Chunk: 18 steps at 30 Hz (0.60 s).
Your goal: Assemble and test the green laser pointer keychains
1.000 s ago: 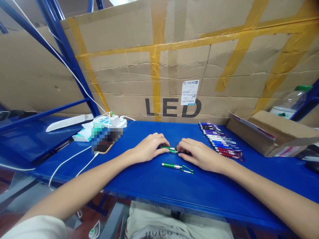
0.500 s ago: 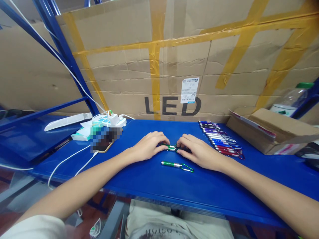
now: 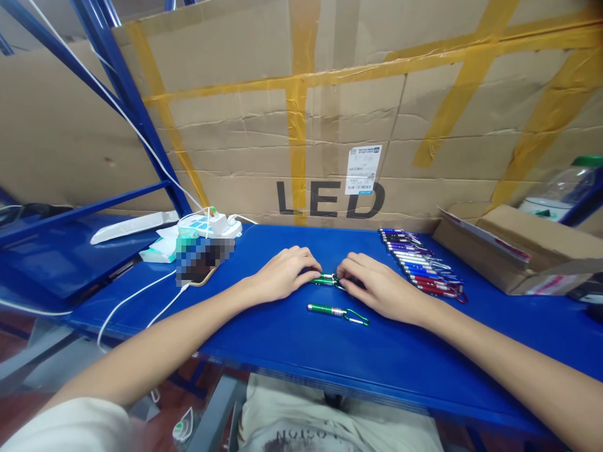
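Both hands rest palm-down on the blue surface (image 3: pixel 282 342), fingers curled and closed on one object between them. The left hand (image 3: pixel 287 273) pinches the left end of a small green keychain flashlight (image 3: pixel 325 280), and the right hand (image 3: pixel 377 285) pinches its right end, where the clip is hidden under the fingers. The flashlight lies horizontally at the centre of the surface, touching or just above it; which cannot be told. Just in front of it, nearer the person and apart from both hands, lies a second green flashlight (image 3: pixel 330 309) with its green carabiner (image 3: pixel 357 318) pointing right. To the right of the right hand, a row of flashlights (image 3: pixel 421 270) in purple, blue, silver and red lies side by side, running toward the rear. Beyond the row stands an open cardboard box (image 3: pixel 513 251), with a plastic bottle (image 3: pixel 560 188) behind it. To the left of the left hand lie a blurred phone (image 3: pixel 202 260) with a white cable (image 3: pixel 136 301), a white power strip (image 3: pixel 211 224) and a tissue packet (image 3: pixel 157 251). A taped cardboard wall (image 3: pixel 235 144) marked "LED" closes the rear, bearing a white label (image 3: pixel 362 169).
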Tool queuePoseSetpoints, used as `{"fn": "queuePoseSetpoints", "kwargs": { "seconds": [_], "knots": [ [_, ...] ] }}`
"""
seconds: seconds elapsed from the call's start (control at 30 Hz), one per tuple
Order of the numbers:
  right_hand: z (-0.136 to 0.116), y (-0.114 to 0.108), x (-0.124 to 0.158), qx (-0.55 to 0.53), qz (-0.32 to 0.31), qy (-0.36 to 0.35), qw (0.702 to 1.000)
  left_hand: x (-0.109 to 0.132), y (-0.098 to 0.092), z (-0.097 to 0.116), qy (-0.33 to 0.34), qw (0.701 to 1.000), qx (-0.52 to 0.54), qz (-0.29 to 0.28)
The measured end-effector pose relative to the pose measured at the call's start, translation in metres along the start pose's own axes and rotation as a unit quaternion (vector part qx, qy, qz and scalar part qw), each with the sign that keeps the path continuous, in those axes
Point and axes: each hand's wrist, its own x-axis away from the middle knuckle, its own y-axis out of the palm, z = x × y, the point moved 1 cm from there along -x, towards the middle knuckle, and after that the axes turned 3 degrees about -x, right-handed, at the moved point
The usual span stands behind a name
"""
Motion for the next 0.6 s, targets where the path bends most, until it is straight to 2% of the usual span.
{"fn": "queuePoseSetpoints", "kwargs": {
  "seconds": [0.13,0.47,0.6],
  "knots": [
    [0.0039,0.0005,-0.0005,0.012,0.029,0.006,1.0,-0.0002,0.0,0.0006,0.001,1.0,-0.002,0.008],
    [0.0029,0.0013,-0.0031,0.04,-0.019,-0.01,0.999,0.0001,-0.0015,0.0013,-0.007,1.0,0.0,0.006],
    [0.0058,0.0015,-0.0032,0.047,-0.018,-0.008,0.999,-0.0004,-0.001,0.0009,-0.009,1.0,0.006,0.008]
  ]
}}
